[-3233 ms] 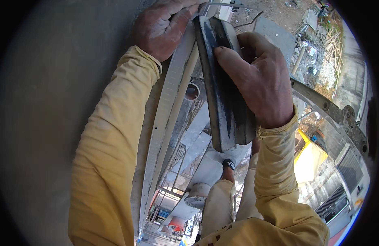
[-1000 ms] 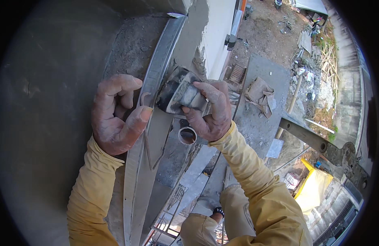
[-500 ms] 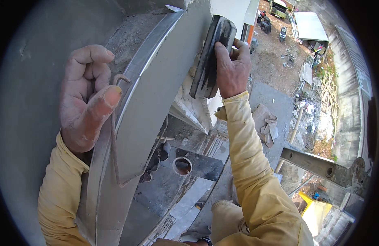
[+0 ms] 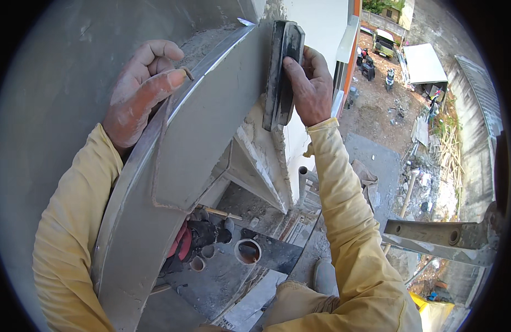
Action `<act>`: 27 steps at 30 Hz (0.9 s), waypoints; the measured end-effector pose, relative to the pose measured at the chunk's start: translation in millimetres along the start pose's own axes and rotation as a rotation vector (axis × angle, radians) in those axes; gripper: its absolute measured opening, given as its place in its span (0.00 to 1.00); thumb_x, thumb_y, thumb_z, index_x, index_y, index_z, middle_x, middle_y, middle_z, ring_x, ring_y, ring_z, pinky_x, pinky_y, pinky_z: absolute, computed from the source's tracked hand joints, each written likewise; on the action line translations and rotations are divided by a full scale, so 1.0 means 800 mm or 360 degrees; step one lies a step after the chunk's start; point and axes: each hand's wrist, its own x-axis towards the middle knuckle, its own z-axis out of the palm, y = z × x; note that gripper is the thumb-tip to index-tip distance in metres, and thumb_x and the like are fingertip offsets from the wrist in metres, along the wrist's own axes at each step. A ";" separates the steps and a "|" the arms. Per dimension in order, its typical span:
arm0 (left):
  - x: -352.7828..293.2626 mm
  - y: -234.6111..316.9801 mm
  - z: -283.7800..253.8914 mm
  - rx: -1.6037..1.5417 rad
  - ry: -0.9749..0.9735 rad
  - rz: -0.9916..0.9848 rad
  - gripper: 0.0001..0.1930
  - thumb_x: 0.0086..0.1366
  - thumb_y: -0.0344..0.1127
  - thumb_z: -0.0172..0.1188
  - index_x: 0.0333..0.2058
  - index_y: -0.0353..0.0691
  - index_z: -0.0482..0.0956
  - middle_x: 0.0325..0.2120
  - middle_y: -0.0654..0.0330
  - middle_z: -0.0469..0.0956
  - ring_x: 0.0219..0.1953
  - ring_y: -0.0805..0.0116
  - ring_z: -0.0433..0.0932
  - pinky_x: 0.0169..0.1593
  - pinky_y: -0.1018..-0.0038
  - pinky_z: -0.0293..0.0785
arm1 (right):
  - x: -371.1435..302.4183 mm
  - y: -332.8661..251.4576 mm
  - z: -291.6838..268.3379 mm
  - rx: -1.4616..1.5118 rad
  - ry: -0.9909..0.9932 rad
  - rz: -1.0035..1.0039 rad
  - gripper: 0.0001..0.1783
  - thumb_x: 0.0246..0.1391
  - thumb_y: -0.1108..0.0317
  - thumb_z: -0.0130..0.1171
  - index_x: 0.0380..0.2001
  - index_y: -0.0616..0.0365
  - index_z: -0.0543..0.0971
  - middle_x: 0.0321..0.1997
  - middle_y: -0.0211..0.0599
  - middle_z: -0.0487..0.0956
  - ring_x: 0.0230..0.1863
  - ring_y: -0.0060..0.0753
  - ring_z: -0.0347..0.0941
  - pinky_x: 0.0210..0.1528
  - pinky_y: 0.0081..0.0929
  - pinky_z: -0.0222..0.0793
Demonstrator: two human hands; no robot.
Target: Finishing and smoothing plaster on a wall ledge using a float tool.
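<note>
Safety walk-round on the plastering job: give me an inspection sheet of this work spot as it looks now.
Surface: grey plastered wall, wet-looking.
Job's things: long metal straightedge leaning along the wall corner; dark plastering float against the corner edge.
Clutter: buckets and red item on the slab below.
Hands: left hand grips the straightedge top; right hand holds the float.
Cables: nothing seen.
Surroundings: high up; yard with motorbikes, debris, scaffold bracket.

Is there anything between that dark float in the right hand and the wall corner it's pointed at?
Nothing visible stands in the way. The right hand grips the dark float directly, its face set against the rough plastered wall edge. The long metal straightedge, held by the left hand, lies off to the left side, not between them.
</note>
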 end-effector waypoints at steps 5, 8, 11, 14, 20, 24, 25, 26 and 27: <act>-0.005 0.013 0.003 0.0190 0.0045 -0.0096 0.28 0.62 0.48 0.65 0.55 0.40 0.70 0.36 0.67 0.72 0.39 0.81 0.67 0.43 0.80 0.61 | -0.009 -0.020 0.021 0.0092 -0.0202 -0.0302 0.26 0.56 0.59 0.64 0.52 0.68 0.76 0.43 0.46 0.80 0.42 0.37 0.77 0.47 0.33 0.73; -0.022 0.028 -0.001 0.0313 0.0096 -0.0159 0.29 0.63 0.50 0.64 0.56 0.40 0.70 0.37 0.68 0.72 0.38 0.81 0.66 0.43 0.80 0.61 | -0.055 -0.051 0.012 -0.0106 -0.0536 -0.0573 0.24 0.53 0.62 0.64 0.50 0.64 0.77 0.43 0.48 0.78 0.44 0.46 0.77 0.49 0.36 0.72; -0.048 0.037 -0.001 0.0407 0.0218 -0.0118 0.30 0.62 0.51 0.64 0.57 0.40 0.71 0.36 0.69 0.70 0.38 0.81 0.66 0.43 0.80 0.61 | -0.103 -0.057 -0.004 -0.0111 -0.0955 -0.0651 0.24 0.51 0.64 0.65 0.51 0.62 0.76 0.47 0.48 0.77 0.46 0.51 0.76 0.50 0.37 0.72; -0.083 0.064 -0.002 0.0549 0.0294 -0.0055 0.31 0.62 0.51 0.64 0.58 0.37 0.70 0.34 0.70 0.67 0.36 0.81 0.65 0.41 0.81 0.62 | -0.138 -0.039 -0.022 -0.0049 -0.1044 -0.0605 0.25 0.51 0.64 0.66 0.51 0.62 0.75 0.47 0.49 0.76 0.47 0.50 0.76 0.51 0.38 0.72; -0.192 0.115 -0.010 0.0763 0.0534 0.0047 0.44 0.57 0.63 0.69 0.59 0.34 0.67 0.33 0.68 0.68 0.33 0.81 0.66 0.37 0.83 0.66 | -0.103 0.001 0.008 0.0057 -0.0119 0.0007 0.25 0.56 0.63 0.66 0.52 0.66 0.74 0.46 0.50 0.77 0.43 0.43 0.77 0.48 0.36 0.73; -0.298 0.175 -0.020 0.0502 0.0090 -0.0206 0.41 0.54 0.58 0.75 0.56 0.33 0.69 0.35 0.65 0.72 0.34 0.79 0.71 0.39 0.81 0.72 | -0.113 -0.029 0.025 -0.0045 -0.0280 -0.0255 0.25 0.54 0.63 0.66 0.52 0.67 0.76 0.46 0.51 0.78 0.45 0.47 0.77 0.50 0.37 0.73; -0.304 0.175 -0.021 0.0394 -0.0303 -0.0133 0.36 0.58 0.53 0.74 0.54 0.34 0.70 0.34 0.65 0.73 0.33 0.77 0.73 0.39 0.80 0.73 | -0.131 -0.034 0.022 -0.0128 -0.0437 -0.0446 0.25 0.52 0.64 0.67 0.51 0.66 0.77 0.46 0.50 0.78 0.45 0.48 0.77 0.50 0.37 0.73; -0.319 0.188 -0.006 0.0383 -0.0388 -0.0284 0.35 0.57 0.52 0.75 0.54 0.33 0.73 0.39 0.56 0.77 0.37 0.64 0.77 0.42 0.71 0.74 | -0.146 -0.035 0.018 -0.0129 -0.0434 -0.0445 0.25 0.52 0.64 0.67 0.51 0.66 0.77 0.46 0.50 0.78 0.45 0.48 0.77 0.50 0.37 0.73; -0.324 0.198 0.018 0.0358 -0.0484 -0.0426 0.35 0.56 0.51 0.76 0.54 0.32 0.76 0.44 0.48 0.81 0.40 0.51 0.82 0.46 0.62 0.75 | -0.162 -0.037 0.011 -0.0108 -0.0570 -0.0588 0.25 0.49 0.65 0.68 0.51 0.64 0.77 0.46 0.49 0.78 0.45 0.49 0.76 0.50 0.38 0.73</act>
